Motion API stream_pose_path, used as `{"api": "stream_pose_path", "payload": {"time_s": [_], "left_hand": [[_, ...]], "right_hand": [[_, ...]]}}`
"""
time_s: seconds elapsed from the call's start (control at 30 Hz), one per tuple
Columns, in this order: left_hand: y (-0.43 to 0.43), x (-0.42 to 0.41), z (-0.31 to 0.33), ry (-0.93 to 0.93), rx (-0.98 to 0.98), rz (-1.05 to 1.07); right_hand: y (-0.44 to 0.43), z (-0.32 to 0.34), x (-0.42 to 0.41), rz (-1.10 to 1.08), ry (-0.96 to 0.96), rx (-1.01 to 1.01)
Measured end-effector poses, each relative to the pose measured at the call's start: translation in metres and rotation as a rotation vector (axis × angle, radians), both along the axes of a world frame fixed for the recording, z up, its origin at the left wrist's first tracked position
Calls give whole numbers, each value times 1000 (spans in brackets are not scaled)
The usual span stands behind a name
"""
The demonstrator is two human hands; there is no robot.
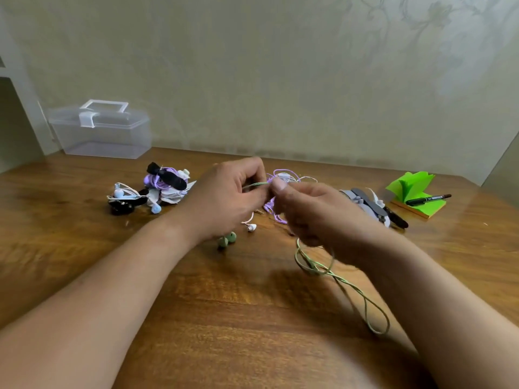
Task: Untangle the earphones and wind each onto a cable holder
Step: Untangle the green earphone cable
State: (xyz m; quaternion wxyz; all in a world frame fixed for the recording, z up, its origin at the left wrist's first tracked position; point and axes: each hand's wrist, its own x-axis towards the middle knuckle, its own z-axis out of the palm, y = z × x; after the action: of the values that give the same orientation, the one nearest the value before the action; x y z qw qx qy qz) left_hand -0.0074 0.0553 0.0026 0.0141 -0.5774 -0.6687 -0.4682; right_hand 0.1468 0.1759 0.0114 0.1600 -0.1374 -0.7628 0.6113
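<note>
With left hand (pixel 224 197) and right hand (pixel 314 214) held together above the table (pixel 196 318), pinches a short stretch of green earphone cable (pixel 348 287) between them; left fingers curled round it, right grip blurred, seemingly thumb against fingertips. Nearest, hanging from under the right hand, loose green loops down toward the wood. Below the left hand, two green earbuds (pixel 227 239), a white earbud (pixel 252 227) just beside. Behind the hands, a purple tangle (pixel 283 175). Farther left, wound bundles (pixel 165 182); right, spare holders (pixel 368 204), sticky notes (pixel 412 186), pen (pixel 428 199). Farthest back, a clear box (pixel 104 130).
</note>
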Motion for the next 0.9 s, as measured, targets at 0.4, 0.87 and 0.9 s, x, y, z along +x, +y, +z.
{"api": "stream_pose_path", "payload": {"time_s": [0.4, 0.87, 0.9], "left_hand": [[-2, -10, 8, -353, -78, -163], [4, 3, -5, -27, -162, -4], [3, 2, -4, -54, -183, -11]], "right_hand": [[31, 4, 12, -395, -117, 663], [-1, 19, -13, -152, -234, 422], [6, 18, -11, -179, -225, 488]]}}
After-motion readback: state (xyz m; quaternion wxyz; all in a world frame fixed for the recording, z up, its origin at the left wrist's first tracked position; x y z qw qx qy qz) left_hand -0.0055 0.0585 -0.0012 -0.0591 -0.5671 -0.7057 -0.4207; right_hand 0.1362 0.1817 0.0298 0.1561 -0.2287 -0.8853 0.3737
